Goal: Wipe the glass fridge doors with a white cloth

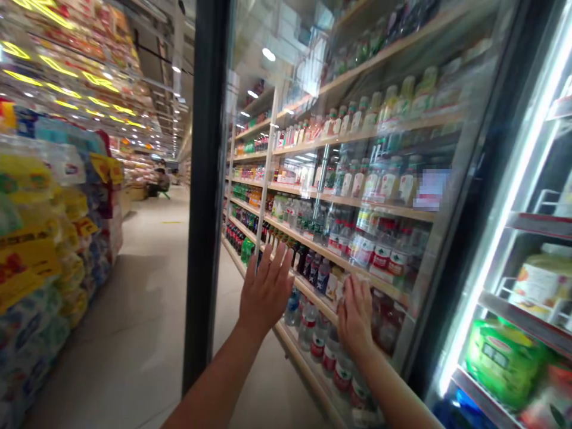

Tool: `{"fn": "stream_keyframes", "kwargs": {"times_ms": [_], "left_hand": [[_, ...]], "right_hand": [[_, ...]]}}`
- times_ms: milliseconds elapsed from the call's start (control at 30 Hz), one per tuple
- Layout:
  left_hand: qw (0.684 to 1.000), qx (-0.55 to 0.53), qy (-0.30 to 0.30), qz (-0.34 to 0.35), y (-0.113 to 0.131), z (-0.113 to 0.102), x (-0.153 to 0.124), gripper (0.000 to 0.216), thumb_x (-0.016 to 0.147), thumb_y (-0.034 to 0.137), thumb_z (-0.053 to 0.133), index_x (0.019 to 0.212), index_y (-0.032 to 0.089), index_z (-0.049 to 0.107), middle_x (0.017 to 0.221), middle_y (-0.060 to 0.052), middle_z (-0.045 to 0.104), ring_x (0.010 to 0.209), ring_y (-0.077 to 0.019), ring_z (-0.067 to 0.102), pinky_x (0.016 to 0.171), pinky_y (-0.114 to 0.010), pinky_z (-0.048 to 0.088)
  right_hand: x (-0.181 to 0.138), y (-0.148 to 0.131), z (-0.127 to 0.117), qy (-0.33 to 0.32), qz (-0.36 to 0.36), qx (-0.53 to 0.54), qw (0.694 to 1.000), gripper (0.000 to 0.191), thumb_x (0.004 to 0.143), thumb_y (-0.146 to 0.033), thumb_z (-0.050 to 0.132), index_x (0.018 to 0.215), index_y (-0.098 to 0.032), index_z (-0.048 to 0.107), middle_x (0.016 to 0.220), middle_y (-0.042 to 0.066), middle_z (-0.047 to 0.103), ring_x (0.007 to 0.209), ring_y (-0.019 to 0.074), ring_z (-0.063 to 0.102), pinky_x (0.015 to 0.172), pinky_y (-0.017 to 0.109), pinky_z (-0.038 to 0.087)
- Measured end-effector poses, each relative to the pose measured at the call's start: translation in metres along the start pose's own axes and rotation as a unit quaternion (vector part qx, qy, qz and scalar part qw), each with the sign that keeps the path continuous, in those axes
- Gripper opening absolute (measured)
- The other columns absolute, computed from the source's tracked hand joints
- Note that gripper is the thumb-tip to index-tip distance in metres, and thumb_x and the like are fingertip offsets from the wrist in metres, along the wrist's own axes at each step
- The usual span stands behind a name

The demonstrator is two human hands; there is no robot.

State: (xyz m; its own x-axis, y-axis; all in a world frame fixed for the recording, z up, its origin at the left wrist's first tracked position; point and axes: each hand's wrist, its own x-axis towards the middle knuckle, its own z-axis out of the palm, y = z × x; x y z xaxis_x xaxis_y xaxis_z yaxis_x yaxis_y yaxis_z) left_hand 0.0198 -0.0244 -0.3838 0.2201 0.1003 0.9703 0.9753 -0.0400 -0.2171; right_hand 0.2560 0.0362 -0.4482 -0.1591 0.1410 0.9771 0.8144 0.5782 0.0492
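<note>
My left hand (267, 289) is raised flat in front of a glass door (250, 53), its fingers stretched upward and slightly apart. To its right and a little lower is my right hand (355, 313), fingers extended and close together, also against or just short of the glass. Contact of the palms with the pane cannot be made out. Neither hand holds anything. The door stands swung out, with a black frame edge (208, 179) to the left of my hands. Through the pane show wooden shelves (330, 193) of drink bottles, including red-labelled bottles (382, 256).
On the right is a lit refrigerator shelf (536, 223) with a jar (536, 280) and a green package (503, 360). Stacked yellow packs (27, 196) line the aisle floor (152, 286) at left. Farther off, a seated person (159, 179) is visible.
</note>
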Motion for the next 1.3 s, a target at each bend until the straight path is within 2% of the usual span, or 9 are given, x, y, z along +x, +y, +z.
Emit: {"fn": "stream_keyframes", "kwargs": {"times_ms": [100,267,400,467,667,867,1033,1133,1300], "left_hand": [[1.0,-0.001,-0.001,-0.002,0.0,-0.001,-0.001,0.069,0.097,0.031,0.054,0.157,0.015,0.025,0.158,-0.009,0.037,0.153,-0.0282,0.019,0.127,-0.048,0.01],[1.0,-0.007,0.004,-0.005,0.001,0.002,-0.003,0.068,0.097,0.032,0.053,0.157,0.013,0.027,0.159,-0.01,0.035,0.153,-0.0281,0.019,0.127,-0.048,0.01],[1.0,-0.017,0.011,-0.007,0.0,0.004,-0.004,0.068,0.097,0.032,0.054,0.157,0.014,0.027,0.159,-0.009,0.034,0.153,-0.0287,0.021,0.127,-0.047,0.012],[1.0,-0.016,0.008,-0.007,-0.001,0.004,-0.005,0.068,0.097,0.033,0.054,0.157,0.014,0.027,0.159,-0.008,0.034,0.152,-0.0287,0.022,0.127,-0.047,0.013],[1.0,-0.008,0.001,-0.007,0.0,0.005,-0.005,0.067,0.096,0.033,0.054,0.156,0.015,0.03,0.159,-0.007,0.035,0.153,-0.0279,0.02,0.128,-0.047,0.011],[1.0,-0.007,0.011,-0.009,-0.001,0.004,-0.005,0.063,0.096,0.032,0.053,0.154,0.015,0.034,0.158,-0.008,0.037,0.153,-0.0274,0.021,0.128,-0.047,0.012],[1.0,0.0,0.011,-0.004,0.0,0.001,-0.001,0.064,0.097,0.032,0.053,0.155,0.016,0.032,0.157,-0.009,0.038,0.152,-0.0269,0.023,0.127,-0.047,0.012],[1.0,-0.005,0.008,-0.003,0.0,-0.001,-0.001,0.065,0.096,0.031,0.053,0.155,0.014,0.031,0.157,-0.009,0.038,0.152,-0.0272,0.023,0.127,-0.046,0.013],[1.0,-0.001,-0.007,-0.014,-0.001,-0.006,-0.038,0.071,0.095,0.03,0.056,0.156,0.012,0.027,0.154,-0.012,0.041,0.152,-0.0267,0.021,0.128,-0.045,0.013]], "right_hand": [[0.016,-0.018,0.004,-0.002,-0.044,0.008,0.999,0.069,0.099,-0.014,0.046,0.161,-0.025,0.019,0.155,0.012,0.045,0.152,0.0313,0.028,0.12,0.062,0.031],[0.056,-0.048,0.01,0.051,0.003,0.019,0.999,0.066,0.1,-0.015,0.038,0.162,-0.022,0.015,0.162,0.012,0.034,0.154,0.0324,0.021,0.119,0.065,0.031],[0.06,-0.067,0.012,-0.016,-0.081,0.012,0.997,0.069,0.099,-0.014,0.041,0.162,-0.022,0.015,0.158,0.01,0.043,0.154,0.0283,0.024,0.121,0.057,0.031],[0.065,-0.064,0.01,-0.028,-0.109,0.013,0.994,0.069,0.099,-0.013,0.041,0.162,-0.025,0.015,0.157,0.009,0.045,0.153,0.0264,0.026,0.122,0.055,0.03],[0.067,-0.045,0.009,0.064,0.025,0.017,0.997,0.066,0.101,-0.017,0.036,0.162,-0.021,0.012,0.164,0.012,0.029,0.155,0.0318,0.018,0.119,0.065,0.03],[0.046,-0.046,0.01,-0.036,-0.128,0.002,0.991,0.069,0.098,-0.013,0.042,0.161,-0.024,0.018,0.156,0.008,0.046,0.153,0.0264,0.026,0.123,0.053,0.032],[0.075,-0.043,0.005,0.036,-0.025,0.018,0.999,0.066,0.1,-0.017,0.037,0.162,-0.023,0.014,0.163,0.011,0.033,0.154,0.0311,0.022,0.12,0.062,0.031],[0.047,-0.052,0.012,0.027,-0.04,-0.003,0.999,0.067,0.099,-0.016,0.039,0.162,-0.019,0.016,0.16,0.012,0.039,0.153,0.0302,0.024,0.12,0.058,0.031],[-0.007,-0.059,0.006,-0.053,-0.19,0.007,0.98,0.065,0.097,-0.013,0.045,0.159,-0.023,0.028,0.138,0.006,0.065,0.145,0.0212,0.041,0.127,0.045,0.018]]}}
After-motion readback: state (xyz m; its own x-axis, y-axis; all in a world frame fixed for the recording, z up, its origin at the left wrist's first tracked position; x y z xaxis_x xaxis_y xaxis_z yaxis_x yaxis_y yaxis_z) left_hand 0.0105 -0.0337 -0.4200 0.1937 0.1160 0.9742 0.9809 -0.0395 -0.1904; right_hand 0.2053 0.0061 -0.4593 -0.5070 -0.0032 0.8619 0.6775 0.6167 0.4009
